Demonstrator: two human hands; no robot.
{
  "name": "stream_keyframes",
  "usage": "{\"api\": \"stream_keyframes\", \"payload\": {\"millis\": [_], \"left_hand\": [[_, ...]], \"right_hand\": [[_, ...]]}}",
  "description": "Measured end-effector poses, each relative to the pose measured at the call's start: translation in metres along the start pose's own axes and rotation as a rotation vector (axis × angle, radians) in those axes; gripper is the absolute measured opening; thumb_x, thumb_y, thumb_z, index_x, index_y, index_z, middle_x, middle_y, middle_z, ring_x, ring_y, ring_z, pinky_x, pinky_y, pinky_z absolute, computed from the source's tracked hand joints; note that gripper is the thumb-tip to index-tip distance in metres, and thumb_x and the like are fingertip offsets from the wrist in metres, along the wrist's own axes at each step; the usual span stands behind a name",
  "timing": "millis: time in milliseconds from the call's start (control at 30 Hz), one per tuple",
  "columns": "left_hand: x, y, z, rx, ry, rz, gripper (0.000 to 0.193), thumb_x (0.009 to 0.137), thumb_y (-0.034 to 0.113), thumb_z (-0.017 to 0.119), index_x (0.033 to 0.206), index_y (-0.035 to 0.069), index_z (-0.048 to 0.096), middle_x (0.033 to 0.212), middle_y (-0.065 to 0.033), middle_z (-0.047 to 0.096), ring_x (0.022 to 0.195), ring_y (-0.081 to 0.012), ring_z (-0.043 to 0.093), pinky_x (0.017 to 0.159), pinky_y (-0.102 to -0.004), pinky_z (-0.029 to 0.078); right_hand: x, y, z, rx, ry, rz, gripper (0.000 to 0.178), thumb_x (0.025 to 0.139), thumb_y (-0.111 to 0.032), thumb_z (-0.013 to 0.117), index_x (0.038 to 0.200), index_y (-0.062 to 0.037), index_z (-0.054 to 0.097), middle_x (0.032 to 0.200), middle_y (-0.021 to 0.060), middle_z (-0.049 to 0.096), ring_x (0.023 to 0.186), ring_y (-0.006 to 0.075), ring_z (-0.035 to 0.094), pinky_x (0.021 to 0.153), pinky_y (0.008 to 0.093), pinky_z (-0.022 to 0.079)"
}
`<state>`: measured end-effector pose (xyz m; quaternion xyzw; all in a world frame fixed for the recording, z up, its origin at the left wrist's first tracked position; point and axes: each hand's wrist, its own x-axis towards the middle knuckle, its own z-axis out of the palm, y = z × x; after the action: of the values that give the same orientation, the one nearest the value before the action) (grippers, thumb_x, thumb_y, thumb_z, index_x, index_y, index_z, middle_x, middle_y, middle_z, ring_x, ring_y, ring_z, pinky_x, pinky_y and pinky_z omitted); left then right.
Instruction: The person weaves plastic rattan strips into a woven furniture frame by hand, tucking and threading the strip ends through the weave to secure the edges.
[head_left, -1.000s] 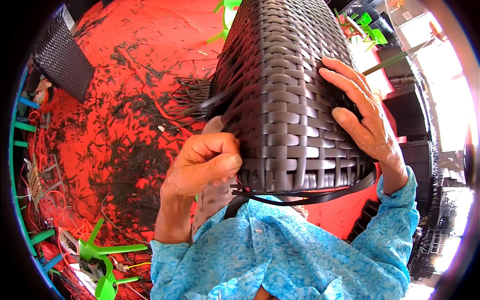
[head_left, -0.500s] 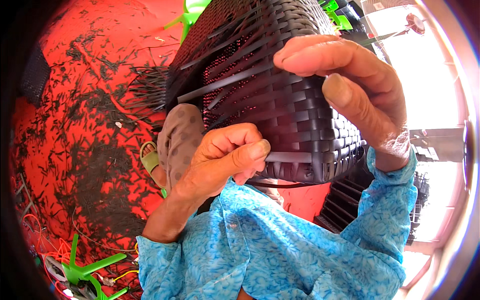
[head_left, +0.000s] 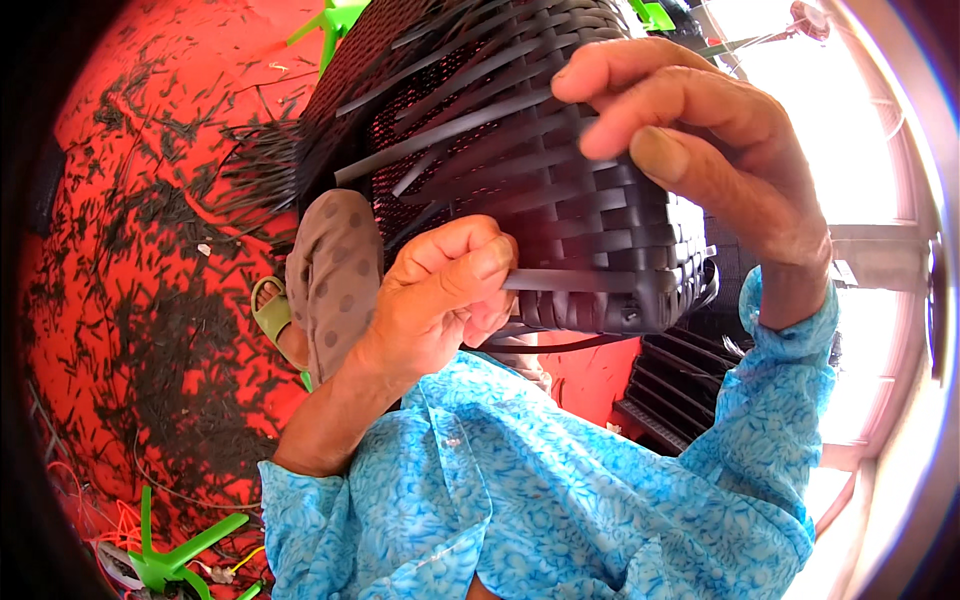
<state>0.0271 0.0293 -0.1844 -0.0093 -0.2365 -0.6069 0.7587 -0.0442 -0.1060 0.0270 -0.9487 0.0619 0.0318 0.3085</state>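
Strip (head_left: 575, 281) of flat black material sits clamped between the thumb and curled fingers of the left hand (head_left: 440, 290), as I watch from a distance through the head camera. From that grip it runs along the lower edge of a dark woven piece (head_left: 600, 215) to the piece's near corner. I see the piece tilted above the lap, its near edge just beyond a blue patterned shirt (head_left: 560, 490); what bears its weight is hidden from me.

The 2 hands are well apart. The right hand (head_left: 700, 130) is raised at the piece's right edge, fingers bent and parted from the thumb; I cannot tell whether its fingertips touch the weave. Across the left face, loose strip ends (head_left: 450, 136) stick out at a slant, and more black strips (head_left: 262, 170) fan out past the far left edge.

Beside the piece's left edge are 1 knee in brown dotted trousers (head_left: 335, 265) and 1 green sandal (head_left: 271, 318). Dark cuttings (head_left: 200, 380) litter the red floor (head_left: 590, 375). I make out a green chair (head_left: 345, 18) beyond the piece's far edge and a black slatted object (head_left: 685, 375) near its right corner.
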Motion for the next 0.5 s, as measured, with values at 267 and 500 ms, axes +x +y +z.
{"api": "stream_keyframes", "payload": {"millis": [267, 500], "left_hand": [[-0.014, -0.007, 0.010, 0.420, -0.009, 0.197, 0.018, 0.093, 0.015, 0.057, 0.083, 0.001, 0.057, 0.077, -0.0058, 0.054, 0.072, -0.0128, 0.051, 0.065, -0.0256, 0.042], [-0.014, 0.010, 0.022, 1.032, 0.085, 0.465, 0.011, 0.081, 0.007, 0.069, 0.077, 0.001, 0.061, 0.080, -0.0095, 0.056, 0.075, -0.0188, 0.056, 0.066, -0.0276, 0.043]], "right_hand": [[0.000, -0.004, 0.001, -0.061, -0.056, -0.005, 0.017, 0.085, -0.017, 0.064, 0.091, -0.0022, 0.069, 0.120, 0.0139, 0.057, 0.117, 0.0257, 0.050, 0.100, 0.0397, 0.037], [-0.007, 0.001, 0.010, -0.354, -0.254, -0.280, 0.022, 0.066, -0.023, 0.080, 0.076, -0.0082, 0.067, 0.103, 0.0082, 0.066, 0.116, 0.0319, 0.052, 0.106, 0.0497, 0.029]]}}
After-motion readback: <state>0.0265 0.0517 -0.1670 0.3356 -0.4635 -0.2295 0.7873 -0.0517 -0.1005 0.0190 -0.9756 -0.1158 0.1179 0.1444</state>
